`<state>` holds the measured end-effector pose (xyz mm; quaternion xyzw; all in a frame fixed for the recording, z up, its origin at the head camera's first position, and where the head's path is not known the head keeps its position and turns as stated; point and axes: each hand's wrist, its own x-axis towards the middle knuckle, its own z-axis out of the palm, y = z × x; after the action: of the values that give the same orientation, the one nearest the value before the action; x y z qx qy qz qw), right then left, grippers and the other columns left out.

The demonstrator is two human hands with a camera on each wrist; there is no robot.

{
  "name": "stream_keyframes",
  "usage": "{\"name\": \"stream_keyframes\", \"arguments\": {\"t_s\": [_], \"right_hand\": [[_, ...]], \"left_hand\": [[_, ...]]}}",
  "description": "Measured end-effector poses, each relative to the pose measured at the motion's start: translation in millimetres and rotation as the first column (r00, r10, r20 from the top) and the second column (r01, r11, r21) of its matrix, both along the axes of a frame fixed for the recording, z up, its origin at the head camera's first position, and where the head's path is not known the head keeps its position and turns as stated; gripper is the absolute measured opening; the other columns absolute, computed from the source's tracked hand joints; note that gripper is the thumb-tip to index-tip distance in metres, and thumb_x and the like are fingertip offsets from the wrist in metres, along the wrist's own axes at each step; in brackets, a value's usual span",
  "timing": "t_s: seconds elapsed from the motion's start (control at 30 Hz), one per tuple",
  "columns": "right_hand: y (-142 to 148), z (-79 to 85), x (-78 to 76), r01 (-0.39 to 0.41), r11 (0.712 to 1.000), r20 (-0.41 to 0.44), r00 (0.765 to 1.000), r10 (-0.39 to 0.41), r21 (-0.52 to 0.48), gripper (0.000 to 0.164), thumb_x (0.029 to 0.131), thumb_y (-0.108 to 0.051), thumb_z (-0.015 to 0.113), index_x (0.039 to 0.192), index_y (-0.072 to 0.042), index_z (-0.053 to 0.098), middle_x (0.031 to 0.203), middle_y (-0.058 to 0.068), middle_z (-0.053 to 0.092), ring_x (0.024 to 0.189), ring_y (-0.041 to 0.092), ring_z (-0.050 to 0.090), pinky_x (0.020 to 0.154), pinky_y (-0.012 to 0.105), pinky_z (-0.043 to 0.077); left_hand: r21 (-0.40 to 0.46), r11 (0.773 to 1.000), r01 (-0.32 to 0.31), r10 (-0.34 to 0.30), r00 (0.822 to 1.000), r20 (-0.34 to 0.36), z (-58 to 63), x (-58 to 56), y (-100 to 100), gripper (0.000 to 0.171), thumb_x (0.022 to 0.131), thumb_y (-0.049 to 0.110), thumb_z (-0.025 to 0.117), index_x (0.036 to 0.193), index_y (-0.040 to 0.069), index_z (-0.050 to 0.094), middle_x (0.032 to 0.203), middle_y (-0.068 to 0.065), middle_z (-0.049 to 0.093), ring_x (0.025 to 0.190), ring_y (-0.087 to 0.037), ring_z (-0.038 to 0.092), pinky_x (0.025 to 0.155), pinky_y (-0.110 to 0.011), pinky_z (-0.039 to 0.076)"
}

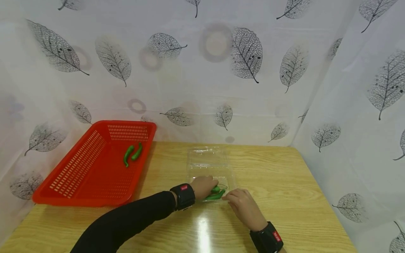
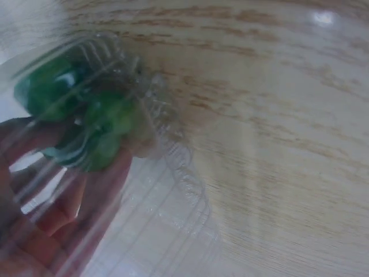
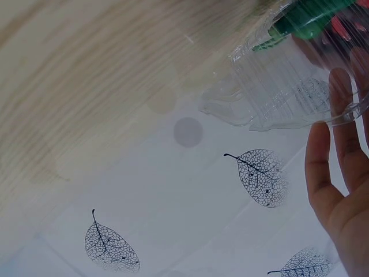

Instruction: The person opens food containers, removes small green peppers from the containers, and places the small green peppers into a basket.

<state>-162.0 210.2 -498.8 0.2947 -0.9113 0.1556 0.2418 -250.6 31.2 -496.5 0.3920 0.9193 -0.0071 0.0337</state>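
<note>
A clear plastic clamshell box lies on the table with its lid folded back. Inside its near part are green chili peppers, which also show through the plastic as green peppers in the left wrist view. My left hand reaches into the box from the left, fingers and thumb bent around a pepper. At the box's near right corner is my right hand, its fingers fairly straight. In the right wrist view, fingertips of that hand lie against the clear wall.
To the left, a red plastic basket with slotted sides stands on the wooden table. Two more green chili peppers lie in it. A white curtain with a leaf print hangs behind the table and along its sides.
</note>
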Motion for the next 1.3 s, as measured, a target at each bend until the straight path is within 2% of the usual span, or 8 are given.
{"name": "stream_keyframes", "arguments": {"t_s": [0.07,0.3,0.53,0.67,0.9,1.1,1.23,1.3], "right_hand": [[0.2,0.1,0.3,-0.006,1.0,-0.003,1.0,0.006,-0.001,0.033,0.063,0.0,0.081,0.087,-0.02,0.073,0.086,-0.01,0.068,0.083,0.006,0.061,0.072,0.029,0.047],[0.0,1.2,0.8,-0.021,1.0,-0.011,1.0,0.021,-0.011,0.034,0.063,0.001,0.082,0.088,-0.02,0.073,0.086,-0.009,0.068,0.083,0.007,0.061,0.071,0.029,0.046],[0.3,2.1,1.3,-0.02,1.0,-0.013,1.0,0.02,-0.005,0.034,0.063,0.0,0.082,0.088,-0.02,0.073,0.087,-0.009,0.068,0.084,0.007,0.061,0.072,0.029,0.047],[0.1,2.9,2.1,-0.018,1.0,-0.01,1.0,0.018,-0.005,0.034,0.063,0.0,0.081,0.088,-0.02,0.072,0.088,-0.009,0.067,0.084,0.007,0.061,0.073,0.03,0.047],[-1.2,4.0,2.8,-0.003,1.0,0.011,1.0,0.003,-0.001,0.033,0.064,0.001,0.081,0.088,-0.02,0.073,0.087,-0.009,0.068,0.084,0.007,0.061,0.072,0.029,0.047],[-2.1,3.4,2.6,0.011,1.0,0.029,1.0,-0.012,0.011,0.032,0.064,0.002,0.081,0.088,-0.019,0.073,0.087,-0.009,0.067,0.084,0.007,0.061,0.073,0.03,0.048],[-2.3,2.6,2.5,0.01,1.0,0.018,1.0,-0.01,0.008,0.032,0.064,0.002,0.081,0.087,-0.019,0.073,0.087,-0.009,0.067,0.084,0.008,0.061,0.073,0.03,0.048],[-2.4,2.1,2.4,0.003,1.0,0.004,1.0,-0.003,0.004,0.033,0.064,0.002,0.081,0.087,-0.019,0.073,0.086,-0.009,0.067,0.083,0.008,0.061,0.072,0.029,0.047]], "left_hand": [[0.009,1.0,0.001,-0.001,1.0,-0.019,1.2,-0.2,0.3,0.01,0.085,0.018,0.066,0.094,0.016,0.062,0.08,0.003,0.059,0.067,-0.008,0.052,0.052,-0.022,0.04],[0.048,0.999,0.001,-0.001,1.0,-0.006,13.0,1.2,1.7,0.004,0.084,0.015,0.067,0.089,0.015,0.067,0.077,0.004,0.058,0.065,-0.006,0.049,0.054,-0.019,0.039],[0.102,0.995,0.022,-0.021,1.0,-0.017,23.0,-1.7,0.4,0.017,0.082,0.023,0.072,0.097,0.015,0.071,0.083,0.003,0.062,0.069,-0.005,0.053,0.058,-0.017,0.043],[0.098,0.995,0.033,-0.029,0.998,-0.049,33.2,0.9,-2.5,0.022,0.079,0.02,0.075,0.1,0.015,0.071,0.086,0.002,0.063,0.074,-0.007,0.057,0.062,-0.017,0.046],[0.144,0.99,0.009,-0.004,0.999,-0.035,53.1,4.3,-10.1,0.022,0.08,0.017,0.073,0.101,0.014,0.07,0.089,0.0,0.064,0.078,-0.009,0.061,0.067,-0.018,0.049],[0.239,0.97,-0.04,0.049,0.998,-0.031,76.3,0.5,-24.5,0.022,0.083,0.016,0.07,0.105,0.014,0.068,0.088,0.0,0.062,0.078,-0.011,0.061,0.067,-0.023,0.05],[0.326,0.943,-0.062,0.082,0.996,-0.048,90.0,-4.4,-42.0,0.023,0.082,0.015,0.071,0.104,0.012,0.068,0.089,-0.001,0.064,0.08,-0.014,0.061,0.069,-0.028,0.052],[0.355,0.931,-0.09,0.108,0.994,-0.033,97.3,-6.0,-52.1,0.026,0.082,0.015,0.071,0.107,0.01,0.068,0.093,-0.004,0.066,0.084,-0.016,0.062,0.073,-0.031,0.053]]}}
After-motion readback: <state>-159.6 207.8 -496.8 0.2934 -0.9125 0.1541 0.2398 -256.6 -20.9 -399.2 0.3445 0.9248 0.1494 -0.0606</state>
